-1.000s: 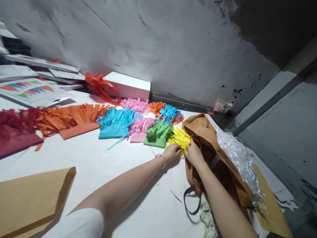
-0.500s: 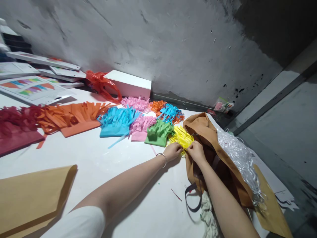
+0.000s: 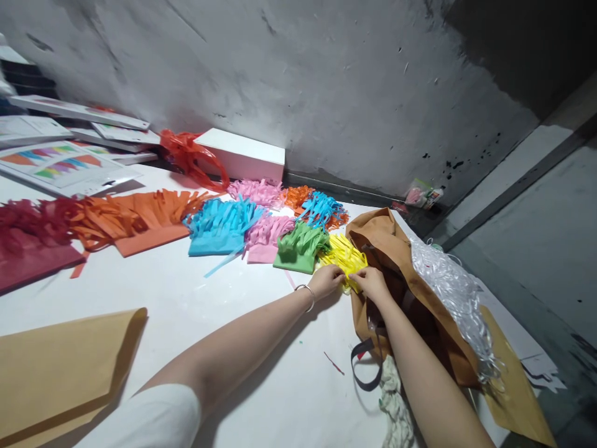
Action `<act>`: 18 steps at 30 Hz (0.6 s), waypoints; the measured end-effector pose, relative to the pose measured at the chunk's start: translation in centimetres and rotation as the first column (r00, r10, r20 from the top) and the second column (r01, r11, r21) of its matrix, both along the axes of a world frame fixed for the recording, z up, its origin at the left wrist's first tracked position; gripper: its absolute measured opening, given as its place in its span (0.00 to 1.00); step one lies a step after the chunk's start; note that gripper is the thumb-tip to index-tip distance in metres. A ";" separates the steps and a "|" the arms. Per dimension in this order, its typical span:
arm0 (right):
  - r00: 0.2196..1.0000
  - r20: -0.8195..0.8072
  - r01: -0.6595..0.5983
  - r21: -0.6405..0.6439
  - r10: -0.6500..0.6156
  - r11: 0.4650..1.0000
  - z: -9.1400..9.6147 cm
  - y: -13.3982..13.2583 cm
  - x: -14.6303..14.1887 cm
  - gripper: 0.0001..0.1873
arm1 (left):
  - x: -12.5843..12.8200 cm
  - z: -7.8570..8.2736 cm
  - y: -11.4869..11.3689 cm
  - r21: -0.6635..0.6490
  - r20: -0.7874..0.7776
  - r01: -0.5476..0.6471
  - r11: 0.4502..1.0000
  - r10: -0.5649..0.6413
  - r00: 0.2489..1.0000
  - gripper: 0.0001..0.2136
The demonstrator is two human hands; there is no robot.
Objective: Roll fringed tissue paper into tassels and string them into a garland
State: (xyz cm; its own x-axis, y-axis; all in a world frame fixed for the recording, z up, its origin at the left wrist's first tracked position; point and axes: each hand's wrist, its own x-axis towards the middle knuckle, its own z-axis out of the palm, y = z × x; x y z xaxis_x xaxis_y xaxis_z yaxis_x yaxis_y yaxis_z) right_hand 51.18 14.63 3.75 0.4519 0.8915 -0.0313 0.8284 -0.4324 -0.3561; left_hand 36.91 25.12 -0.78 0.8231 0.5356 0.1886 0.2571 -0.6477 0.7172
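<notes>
Both my hands are at the near edge of a stack of yellow fringed tissue paper (image 3: 346,252). My left hand (image 3: 327,281), with a bracelet at the wrist, pinches its lower left side. From the right, my right hand (image 3: 372,283) has thumb and forefinger closed on the same yellow paper. Just left of it lies green fringed paper (image 3: 302,250), then pink fringed paper (image 3: 265,239) and blue fringed paper (image 3: 222,230). Close behind my right hand, a brown fabric bag (image 3: 420,292) slumps with its mouth toward me.
Orange (image 3: 144,221) and dark red fringed paper (image 3: 35,255) lie farther left. A brown paper envelope (image 3: 60,373) is at the front left. A white box (image 3: 242,155) and red plastic bag (image 3: 191,155) stand by the wall. Clear plastic (image 3: 452,298) lies beyond the brown bag.
My right hand has shifted slightly, its fingers now farther over the yellow paper. My left hand stays nearly in place. The view has moved only a little.
</notes>
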 end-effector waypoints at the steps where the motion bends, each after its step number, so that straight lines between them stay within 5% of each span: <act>1: 1.000 -0.008 0.001 -0.007 -0.002 1.000 0.0 0.2 -0.1 0.14 | 0.0 0.0 0.0 -0.002 0.002 -0.003 1.000 0.003 1.000 0.12; 18: 0.997 -0.060 0.040 -0.013 -0.041 0.999 -0.2 0.7 -0.1 0.14 | -0.3 0.4 -0.2 0.009 -0.015 0.000 1.000 0.000 1.000 0.11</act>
